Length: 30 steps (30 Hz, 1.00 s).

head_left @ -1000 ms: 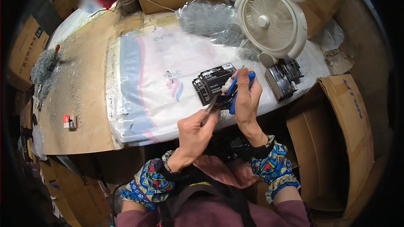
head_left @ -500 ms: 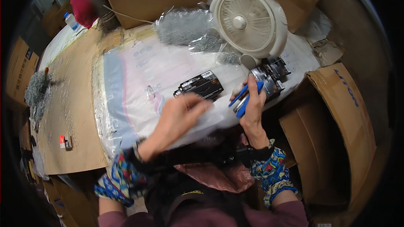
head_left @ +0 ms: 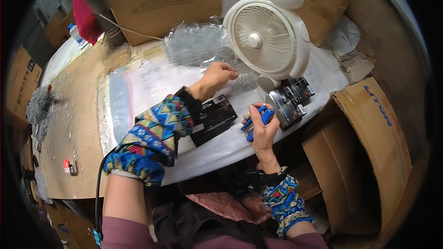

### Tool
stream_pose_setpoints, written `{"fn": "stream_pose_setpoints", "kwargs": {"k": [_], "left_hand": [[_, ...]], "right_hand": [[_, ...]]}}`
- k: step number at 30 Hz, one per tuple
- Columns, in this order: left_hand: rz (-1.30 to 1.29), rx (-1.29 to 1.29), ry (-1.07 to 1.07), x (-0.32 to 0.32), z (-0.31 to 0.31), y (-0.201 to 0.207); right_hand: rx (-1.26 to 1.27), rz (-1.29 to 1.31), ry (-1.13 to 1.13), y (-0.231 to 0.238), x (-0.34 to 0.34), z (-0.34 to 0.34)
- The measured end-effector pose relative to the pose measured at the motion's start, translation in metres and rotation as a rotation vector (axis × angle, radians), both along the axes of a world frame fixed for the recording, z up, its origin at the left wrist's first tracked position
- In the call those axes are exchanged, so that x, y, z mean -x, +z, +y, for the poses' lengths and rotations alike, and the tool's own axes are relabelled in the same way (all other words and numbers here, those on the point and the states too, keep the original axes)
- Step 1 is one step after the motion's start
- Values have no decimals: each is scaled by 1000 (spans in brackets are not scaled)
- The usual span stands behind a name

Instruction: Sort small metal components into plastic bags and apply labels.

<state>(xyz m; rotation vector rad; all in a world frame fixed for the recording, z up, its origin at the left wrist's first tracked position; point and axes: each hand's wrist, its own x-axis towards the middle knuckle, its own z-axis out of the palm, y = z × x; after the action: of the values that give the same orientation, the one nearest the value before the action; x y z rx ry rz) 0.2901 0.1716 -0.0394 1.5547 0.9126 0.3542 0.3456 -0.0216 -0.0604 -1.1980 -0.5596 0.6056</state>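
My right hand [head_left: 265,130] is closed around a blue-handled pair of pliers [head_left: 256,121] in front of the white fan. My left hand [head_left: 216,79] reaches over the table, its bent fingers slightly apart and nothing visible in them. Just right of those fingertips lies a small heap of grey wire pieces [head_left: 246,81]. Beyond it, a clear plastic bag [head_left: 194,42] holds more of the grey wire. Under my left wrist sit flat black boxes [head_left: 215,122], partly covered by my patterned sleeve. More black boxes [head_left: 287,106] stand right of my right hand.
A white fan [head_left: 261,39] with a round-headed figure on top stands at the back. Open cardboard boxes [head_left: 376,110] are at the right. On the left, brown board carries a grey wire tangle [head_left: 40,106] and a small red-and-white box [head_left: 69,166]. A water bottle [head_left: 74,33] stands far left.
My left hand has moved forward, from in front of the black boxes to beside the wire heap. My right hand keeps the pliers, tilted differently now. The view has shifted slightly.
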Motion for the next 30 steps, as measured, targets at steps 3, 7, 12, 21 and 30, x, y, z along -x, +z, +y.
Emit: {"fn": "stream_pose_setpoints", "kwargs": {"k": [3, 7, 12, 21, 30], "left_hand": [[-133, -2, 9, 48, -5, 12], [-392, 95, 147, 138, -33, 34], [-799, 504, 434, 195, -97, 38], [-709, 762, 640, 191, -154, 21], [-470, 492, 534, 186, -176, 29]], "right_hand": [[59, 14, 152, 2, -11, -4], [190, -406, 475, 26, -30, 3], [143, -1246, 535, 41, -25, 34], [244, -897, 472, 48, -10, 20], [469, -319, 768, 79, 20, 8]]}}
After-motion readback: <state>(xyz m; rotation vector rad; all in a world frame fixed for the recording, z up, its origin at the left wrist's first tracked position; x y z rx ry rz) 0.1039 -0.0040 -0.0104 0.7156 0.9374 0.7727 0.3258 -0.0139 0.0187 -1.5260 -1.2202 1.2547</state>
